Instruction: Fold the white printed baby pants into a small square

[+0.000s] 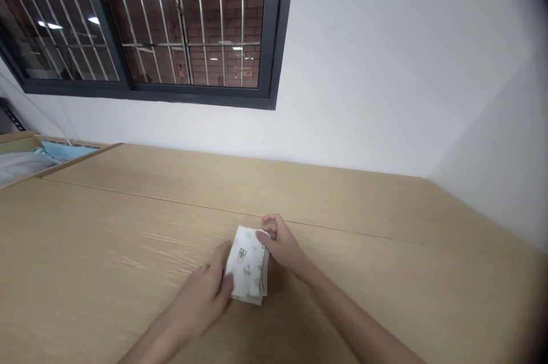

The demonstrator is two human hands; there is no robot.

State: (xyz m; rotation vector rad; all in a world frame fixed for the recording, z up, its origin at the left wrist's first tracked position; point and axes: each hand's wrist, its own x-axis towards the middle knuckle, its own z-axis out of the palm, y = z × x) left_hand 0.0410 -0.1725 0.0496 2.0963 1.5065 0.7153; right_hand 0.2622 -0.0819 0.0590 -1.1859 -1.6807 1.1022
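A white cloth (248,266) with small printed figures is folded into a compact rectangle, held above the wooden tabletop (149,227). My left hand (209,284) grips its left side, thumb on the face and fingers behind. At the upper right corner, my right hand (280,244) pinches the cloth with the thumb on top and fingers underneath. Several layers show along the right and lower edges of the fold. The parts of my fingers behind the cloth are hidden.
An open wooden box (81,157) at the far left holds light blue and whitish fabric. Behind the table rises a white wall (363,67), with a dark-framed barred window (268,39) at upper left. A thin seam runs across the tabletop.
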